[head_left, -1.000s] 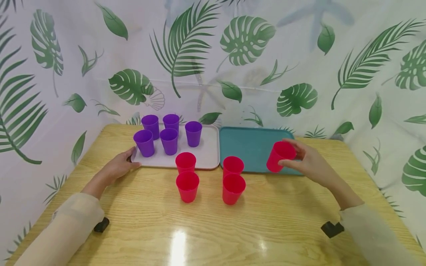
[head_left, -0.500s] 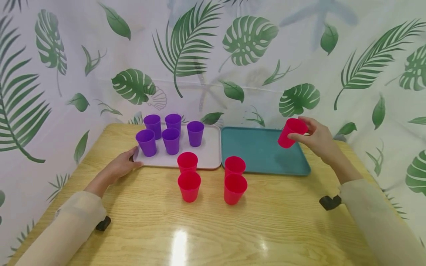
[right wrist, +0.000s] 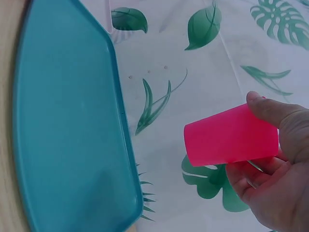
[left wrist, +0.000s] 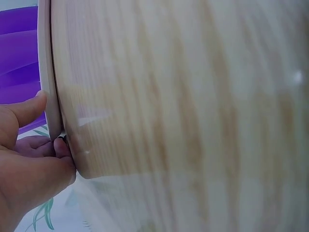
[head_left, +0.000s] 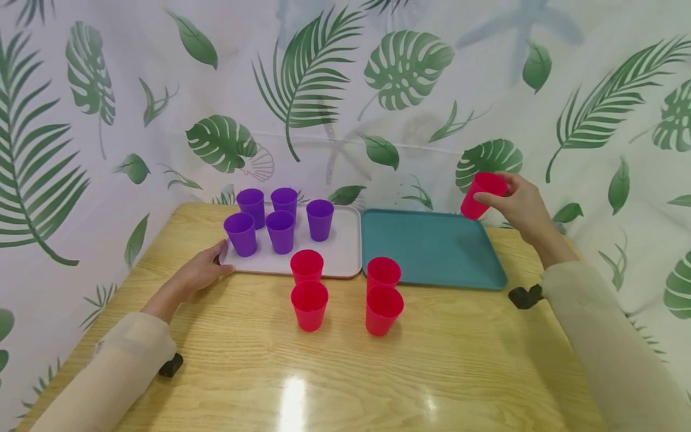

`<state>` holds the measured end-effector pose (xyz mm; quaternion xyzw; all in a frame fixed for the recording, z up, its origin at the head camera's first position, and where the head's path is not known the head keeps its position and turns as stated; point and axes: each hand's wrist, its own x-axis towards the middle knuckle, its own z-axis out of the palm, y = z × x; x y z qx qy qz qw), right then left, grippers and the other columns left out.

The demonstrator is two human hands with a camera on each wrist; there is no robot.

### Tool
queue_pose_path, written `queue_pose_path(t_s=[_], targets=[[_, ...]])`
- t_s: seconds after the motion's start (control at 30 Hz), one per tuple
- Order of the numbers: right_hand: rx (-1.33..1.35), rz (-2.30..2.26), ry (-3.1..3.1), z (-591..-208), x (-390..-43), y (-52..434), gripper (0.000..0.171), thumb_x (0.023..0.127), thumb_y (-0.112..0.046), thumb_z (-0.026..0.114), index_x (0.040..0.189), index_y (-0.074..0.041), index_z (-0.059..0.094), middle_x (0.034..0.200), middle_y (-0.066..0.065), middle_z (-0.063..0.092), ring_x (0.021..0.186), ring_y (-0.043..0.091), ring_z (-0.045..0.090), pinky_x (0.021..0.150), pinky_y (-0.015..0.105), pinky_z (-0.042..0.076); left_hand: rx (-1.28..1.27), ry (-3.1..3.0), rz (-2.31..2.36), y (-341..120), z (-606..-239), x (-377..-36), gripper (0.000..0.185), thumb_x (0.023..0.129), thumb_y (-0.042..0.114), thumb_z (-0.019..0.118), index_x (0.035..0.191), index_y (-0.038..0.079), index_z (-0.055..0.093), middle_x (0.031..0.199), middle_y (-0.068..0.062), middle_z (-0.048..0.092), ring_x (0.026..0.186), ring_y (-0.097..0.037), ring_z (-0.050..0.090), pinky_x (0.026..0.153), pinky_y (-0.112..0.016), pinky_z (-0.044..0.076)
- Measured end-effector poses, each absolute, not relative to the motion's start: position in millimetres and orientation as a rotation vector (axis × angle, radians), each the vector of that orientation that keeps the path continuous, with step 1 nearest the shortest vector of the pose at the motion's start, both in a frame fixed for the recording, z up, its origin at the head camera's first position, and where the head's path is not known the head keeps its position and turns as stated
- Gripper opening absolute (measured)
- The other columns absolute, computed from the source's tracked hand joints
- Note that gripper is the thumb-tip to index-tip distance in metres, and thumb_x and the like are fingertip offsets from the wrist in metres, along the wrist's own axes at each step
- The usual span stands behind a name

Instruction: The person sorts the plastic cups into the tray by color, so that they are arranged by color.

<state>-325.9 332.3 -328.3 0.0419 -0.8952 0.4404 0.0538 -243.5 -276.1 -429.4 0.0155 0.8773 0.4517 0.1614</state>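
My right hand [head_left: 518, 201] grips a red cup [head_left: 482, 195] tilted in the air above the far right corner of the teal tray [head_left: 432, 249]; the right wrist view shows the red cup [right wrist: 231, 141] held beside the teal tray [right wrist: 63, 121]. My left hand [head_left: 202, 271] holds the near left corner of the white tray [head_left: 340, 255], where the thumb and fingers [left wrist: 29, 145] pinch its rim [left wrist: 48, 72]. Several purple cups [head_left: 281, 222] stand on the white tray. Several red cups [head_left: 345, 294] stand on the table in front of the trays.
The wooden table [head_left: 345, 372] runs toward me past the cups. A leaf-print cloth [head_left: 345, 90] hangs close behind and beside the table. Black wrist mounts [head_left: 523, 296] show at both sleeves.
My right hand has lifted the red cup up and away, from the teal tray's near right edge to above its far right corner. The left hand has stayed on the white tray.
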Motion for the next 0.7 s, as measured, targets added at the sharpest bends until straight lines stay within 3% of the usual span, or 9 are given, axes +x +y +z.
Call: queue_pose_path(t_s=[0.23, 0.5, 0.7], targets=[[0.113, 1.395, -2.678, -336, -340, 330, 0.087, 0.098, -0.039, 0.072, 0.161, 0.002, 0.027, 0.134, 0.014, 0.052, 0.098, 0.006, 0.053, 0.076, 0.01, 0.05, 0.044, 2.503, 1.303, -276, -429, -243, 0.079, 0.108, 0.014, 0.053, 0.16, -0.007, -0.002, 0.168, -0.029, -0.001, 0.154, -0.047, -0.001, 0.125, -0.058, 0.003], [0.066, 1.397, -2.688, -359, -359, 337, 0.088, 0.099, -0.036, 0.07, 0.159, 0.009, 0.023, 0.144, 0.026, 0.047, 0.103, 0.009, 0.051, 0.075, 0.009, 0.048, 0.046, 2.508, 1.298, -276, -429, -243, 0.079, 0.108, 0.015, 0.053, 0.16, -0.007, -0.001, 0.167, -0.029, 0.0, 0.154, -0.047, -0.001, 0.125, -0.058, 0.003], [0.037, 1.39, -2.704, -374, -366, 337, 0.082, 0.099, -0.035, 0.071, 0.156, 0.009, 0.031, 0.14, 0.024, 0.05, 0.102, 0.011, 0.053, 0.076, 0.011, 0.049, 0.032, 2.509, 1.285, -276, -428, -244, 0.079, 0.107, 0.015, 0.053, 0.161, -0.007, -0.001, 0.167, -0.029, 0.0, 0.154, -0.047, -0.001, 0.125, -0.058, 0.003]])
